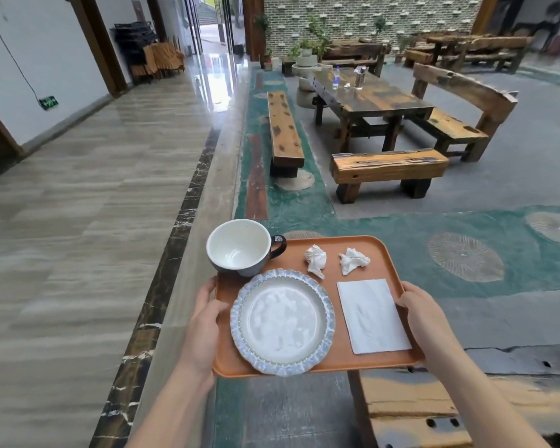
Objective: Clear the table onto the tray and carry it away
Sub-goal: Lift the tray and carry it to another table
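Out over the floor, clear of any surface, rides the orange tray, its long axis running side to side between the two hands. Left hand grips the left short edge, thumb over the rim; right hand clamps the right edge the same way. On board: cup at the far left corner, plate near the left hand, flat napkin by the right, two crumpled tissues beyond. Weight looks left-heavy, so keeping it level matters for the walk ahead.
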Demonstrator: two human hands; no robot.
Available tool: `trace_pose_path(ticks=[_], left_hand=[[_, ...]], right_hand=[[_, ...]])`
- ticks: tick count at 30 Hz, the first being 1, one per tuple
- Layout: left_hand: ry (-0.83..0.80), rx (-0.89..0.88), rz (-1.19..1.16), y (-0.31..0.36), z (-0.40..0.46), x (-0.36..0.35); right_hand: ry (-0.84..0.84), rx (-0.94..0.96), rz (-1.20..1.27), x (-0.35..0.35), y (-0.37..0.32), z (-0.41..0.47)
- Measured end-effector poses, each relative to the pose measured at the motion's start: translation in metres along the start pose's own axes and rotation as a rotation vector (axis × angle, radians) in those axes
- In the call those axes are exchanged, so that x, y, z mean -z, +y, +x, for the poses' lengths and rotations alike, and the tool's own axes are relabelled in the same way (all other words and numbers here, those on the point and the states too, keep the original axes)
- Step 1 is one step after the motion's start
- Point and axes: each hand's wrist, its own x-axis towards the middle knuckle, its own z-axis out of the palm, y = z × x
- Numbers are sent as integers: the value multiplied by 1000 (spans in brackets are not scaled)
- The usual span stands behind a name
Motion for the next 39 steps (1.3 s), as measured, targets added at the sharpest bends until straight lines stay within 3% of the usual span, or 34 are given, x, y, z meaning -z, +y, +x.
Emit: trace_pose_path(ticks=[11, 20, 39], left_hand=[[-74, 36, 37, 54, 215, 14], [-140, 44, 74, 83, 364, -8], [-112, 0, 36, 124, 705, -208]], right_hand=[[106, 14, 0, -101, -70, 146], [175, 1, -18, -139, -111, 265], [165, 89, -80, -102, -247, 649]])
